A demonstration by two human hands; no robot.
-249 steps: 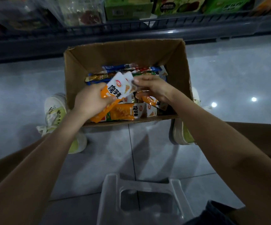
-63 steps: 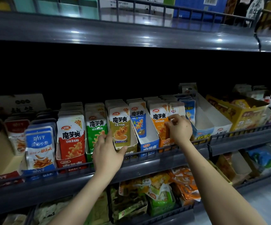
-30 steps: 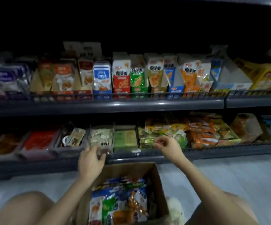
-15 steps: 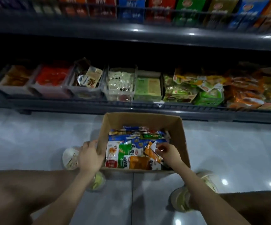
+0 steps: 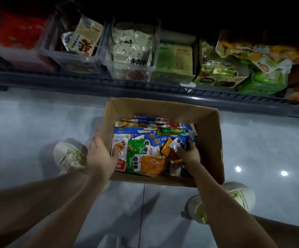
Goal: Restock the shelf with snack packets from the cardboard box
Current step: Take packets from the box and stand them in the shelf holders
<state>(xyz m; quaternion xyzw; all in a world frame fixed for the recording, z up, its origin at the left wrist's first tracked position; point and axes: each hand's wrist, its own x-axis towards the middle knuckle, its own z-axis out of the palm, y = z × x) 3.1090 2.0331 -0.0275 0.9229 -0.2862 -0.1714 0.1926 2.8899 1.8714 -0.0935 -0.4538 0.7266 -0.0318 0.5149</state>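
1. cardboard box point(image 5: 208, 140) sits open on the grey tiled floor point(image 5: 37, 122) at the centre of the frame, its far wall near the rail of the shelf point(image 5: 145, 87) that runs across the upper part.
2. snack packets point(image 5: 141, 140) lie in a loose heap in the bottom of the box: blue ones toward the far wall, green-and-white ones in the middle, a red-and-white packet point(image 5: 121, 149) at the left, orange ones along the near wall.
3. left hand point(image 5: 100, 154) clasps the box's left wall close to the near corner, thumb inside over the edge of the red-and-white packet, the other fingers on the outside of the cardboard.
4. right hand point(image 5: 189, 153) is down inside the box at its right side, fingers curled round an orange-and-white packet point(image 5: 176, 144) (white top with dark characters, orange body), which tilts up out of the heap.
5. shelf stock fills the upper part of the frame: clear bins point(image 5: 129, 51) of pale packets left of centre, a red-filled bin point(image 5: 19, 33) at the upper left, green packets point(image 5: 259, 85) piled at the upper right.
6. left shoe point(image 5: 70, 154) stands on the floor just left of the left hand; right shoe point(image 5: 241, 196) stands at the lower right, just beside the box's near right corner.
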